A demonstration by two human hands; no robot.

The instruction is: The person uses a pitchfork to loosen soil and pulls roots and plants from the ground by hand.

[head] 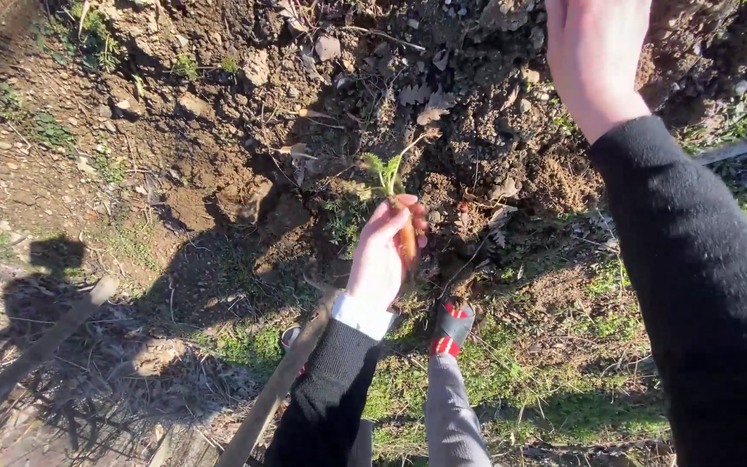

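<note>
My left hand (381,253) is closed around a small orange carrot (407,245), its green leafy top (386,172) sticking up above my fingers. I hold it over dug-up brown soil (244,112). My right hand (594,60) is raised at the top right, close to the camera, in a black sleeve; its fingers are cut off by the top edge of the frame. Nothing shows in the visible part of that hand.
A long wooden tool handle (277,385) leans beside my left arm. My foot in a red and black shoe (452,329) stands on patchy grass (546,380). Loose clods and dry leaves cover the dug ground. A stick (32,355) lies at left.
</note>
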